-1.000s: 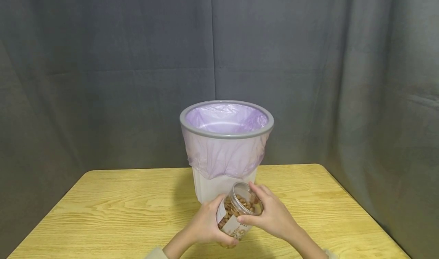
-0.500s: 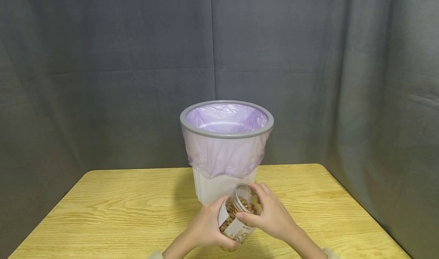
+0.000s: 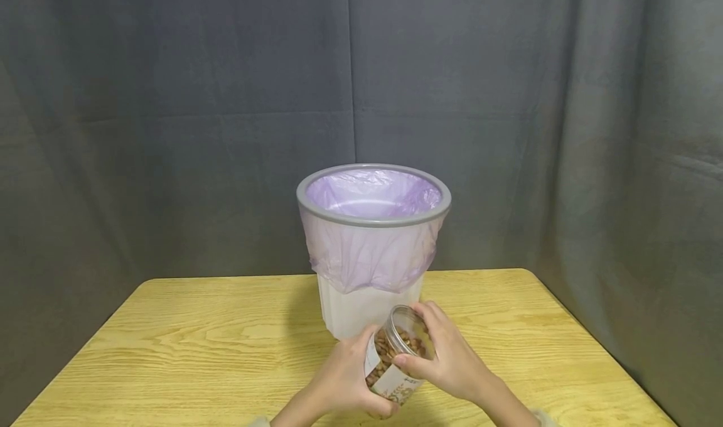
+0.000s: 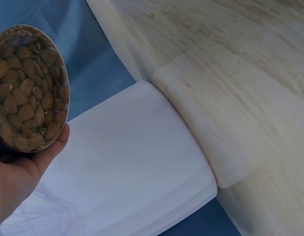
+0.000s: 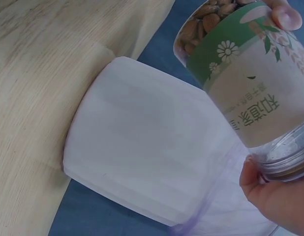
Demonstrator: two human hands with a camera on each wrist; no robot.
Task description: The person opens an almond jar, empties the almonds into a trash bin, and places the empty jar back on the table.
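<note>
1. Both hands are on the almond jar (image 3: 398, 361) — it hangs tilted just above the near edge of the worktop (image 3: 198, 345), right in front of the lined bin (image 3: 373, 251).
2. The left hand (image 3: 347, 380) has its grip closed round the labelled body, thumb curling under the base; in the left wrist view the clear bottom (image 4: 29, 86) shows almonds packed tight against it.
3. The right hand (image 3: 452, 364) grips the lid end, fingers curled over the clear cap (image 3: 409, 333). Whether the cap is loosened I cannot tell from here.
4. Handling, as I judge it: a stiff clear plastic jar, nearly full, so moderately heavy for its size and not fragile. The smooth wall and cap look slippery; the paper label (image 5: 250, 93) gives the better purchase.
5. Best hold — round the labelled middle with one hand, cap rim pinched by the other.
</note>
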